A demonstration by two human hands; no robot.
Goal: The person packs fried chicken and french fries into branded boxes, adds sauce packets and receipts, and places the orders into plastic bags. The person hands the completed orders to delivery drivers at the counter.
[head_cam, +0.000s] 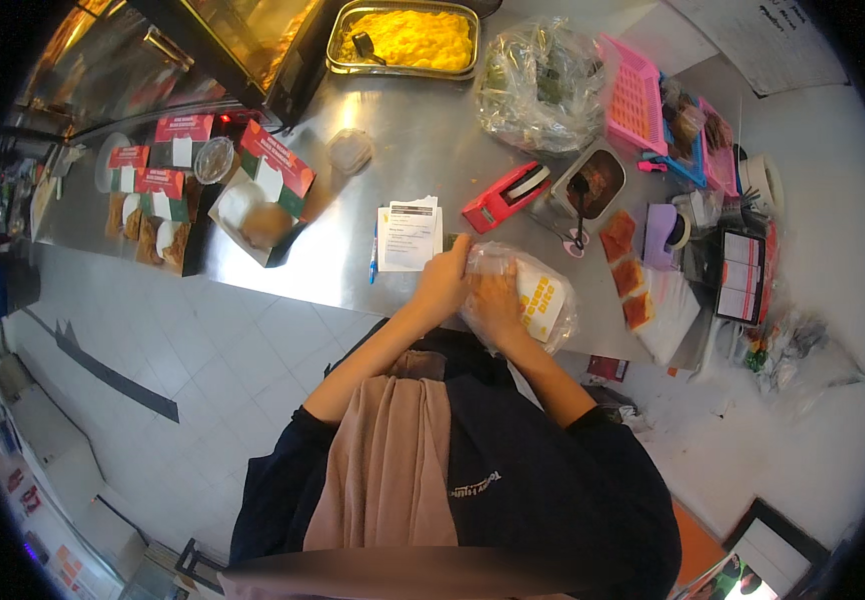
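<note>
A clear plastic bag (564,315) lies at the front edge of the steel counter, with a white package (540,296) bearing yellow print inside it. My left hand (445,276) grips the gathered left end of the bag. Close beside it, my right hand (496,296) is on the bag, its fingers partly blurred behind plastic film. Just left of my hands lie white printed slips (408,236) and a blue pen (373,255). Beyond the bag stands a red tape dispenser (489,208), with pink-handled scissors (576,241) to its right.
Open food boxes (252,217) with rice stand left, below a glass display case (245,45). A foil tray of yellow food (406,41) is at the back. Rightward are a metal sauce container (614,161), pink baskets (631,94), a purple tape dispenser (659,236) and a tablet (740,275).
</note>
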